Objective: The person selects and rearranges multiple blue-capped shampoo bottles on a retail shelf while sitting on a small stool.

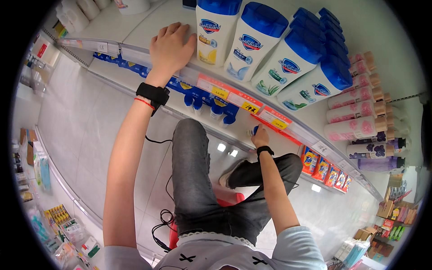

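My left hand point(172, 50) lies palm down on the upper shelf's front edge, its fingers spread and holding nothing. Just to its right stands a white Safeguard body wash bottle point(210, 40) with a blue cap, first in a row of similar bottles point(251, 45). Lower down, my right hand point(260, 136) is closed around a small blue-capped container point(252, 131) at the lower shelf, mostly hidden by my fingers. Several small white containers with blue caps point(216, 111) stand on that shelf to its left, in front of blue packs point(185, 86).
Pink-flowered bottles point(354, 111) and purple bottles point(371, 150) line the upper shelf at right. Orange Tide packs point(310, 160) sit below. Price tags point(249, 107) run along the shelf edge. A red stool point(229, 197) is under me; a black cable point(162, 222) hangs beside it.
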### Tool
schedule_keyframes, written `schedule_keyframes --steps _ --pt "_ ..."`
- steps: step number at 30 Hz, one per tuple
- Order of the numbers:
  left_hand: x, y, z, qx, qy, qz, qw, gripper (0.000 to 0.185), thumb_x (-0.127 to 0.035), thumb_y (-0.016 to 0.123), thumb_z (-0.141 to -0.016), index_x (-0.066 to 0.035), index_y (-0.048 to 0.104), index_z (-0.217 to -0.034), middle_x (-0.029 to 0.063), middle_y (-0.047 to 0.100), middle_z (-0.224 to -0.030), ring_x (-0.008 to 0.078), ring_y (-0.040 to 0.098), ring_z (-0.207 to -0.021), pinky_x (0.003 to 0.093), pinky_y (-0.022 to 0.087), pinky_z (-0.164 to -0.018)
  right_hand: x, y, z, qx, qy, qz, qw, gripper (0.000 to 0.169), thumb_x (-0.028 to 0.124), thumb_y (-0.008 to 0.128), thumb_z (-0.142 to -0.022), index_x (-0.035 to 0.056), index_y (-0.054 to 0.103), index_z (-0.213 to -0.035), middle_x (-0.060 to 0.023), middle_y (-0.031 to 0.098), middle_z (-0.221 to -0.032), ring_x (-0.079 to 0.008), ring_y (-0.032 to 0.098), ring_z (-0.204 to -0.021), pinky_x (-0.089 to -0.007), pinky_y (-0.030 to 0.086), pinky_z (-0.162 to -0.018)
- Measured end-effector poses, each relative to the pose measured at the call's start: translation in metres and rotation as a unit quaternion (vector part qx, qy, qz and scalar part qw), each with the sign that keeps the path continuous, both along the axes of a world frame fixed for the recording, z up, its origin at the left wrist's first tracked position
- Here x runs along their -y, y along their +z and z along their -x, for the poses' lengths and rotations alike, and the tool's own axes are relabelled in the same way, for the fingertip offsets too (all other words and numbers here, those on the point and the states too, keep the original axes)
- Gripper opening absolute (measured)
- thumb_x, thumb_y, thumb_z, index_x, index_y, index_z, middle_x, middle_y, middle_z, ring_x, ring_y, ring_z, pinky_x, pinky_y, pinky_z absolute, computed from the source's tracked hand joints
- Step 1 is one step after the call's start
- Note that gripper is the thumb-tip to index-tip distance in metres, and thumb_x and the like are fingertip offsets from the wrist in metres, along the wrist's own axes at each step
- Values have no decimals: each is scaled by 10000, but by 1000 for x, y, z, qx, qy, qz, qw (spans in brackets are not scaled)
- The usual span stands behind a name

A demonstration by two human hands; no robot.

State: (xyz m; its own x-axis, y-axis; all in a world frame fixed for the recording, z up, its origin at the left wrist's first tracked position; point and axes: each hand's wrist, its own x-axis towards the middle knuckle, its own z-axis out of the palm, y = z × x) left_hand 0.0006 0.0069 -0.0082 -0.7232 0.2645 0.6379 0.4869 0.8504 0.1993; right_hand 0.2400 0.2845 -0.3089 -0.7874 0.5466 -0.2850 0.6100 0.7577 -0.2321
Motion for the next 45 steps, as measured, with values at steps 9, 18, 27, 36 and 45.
schedule_keyframes --steps 9,18,27,36,45 --pt "0 -3 3 -23 -4 -14 1000 359 -354 506 -796 -136 640 -1048 56 583 -1159 256 514 -1103 419 389 -898 31 -8 35 -67 178 -207 960 778 178 722 -660 115 321 -1323 -146 389 -1331 -305 420 -1191 -456 430 -887" --pt "2 -1 2 -38 -6 -11 999 366 -352 504 -787 -123 647 -1034 80 592 -1141 265 529 -1081 420 405 -881 107 9 73 -37 270 -136 952 990 185 753 -659 146 126 -1425 -137 336 -1378 -339 428 -1174 -475 450 -851" --pt "4 -5 1 -40 -5 -30 999 350 -343 513 -778 -121 655 -1008 87 598 -1126 263 536 -1067 423 405 -879 129 30 109 -152 340 -27 928 963 157 743 -651 152 164 -1421 -135 309 -1394 -315 299 -1286 -448 277 -1043" --pt "-1 3 -4 -8 7 -22 1000 340 -306 493 -804 -151 621 -1078 73 570 -1178 270 503 -1112 409 387 -921 171 -4 170 -156 400 -7 903 968 129 739 -636 157 164 -1415 -88 340 -1393 -321 378 -1225 -468 307 -1009" --pt "-7 2 -2 -11 -17 -78 997 353 -296 535 -758 -57 653 -989 168 583 -1123 340 502 -1084 421 380 -905 207 -80 203 -147 231 74 959 731 89 677 -681 87 321 -1319 -184 424 -1270 -358 449 -1148 -473 399 -926"
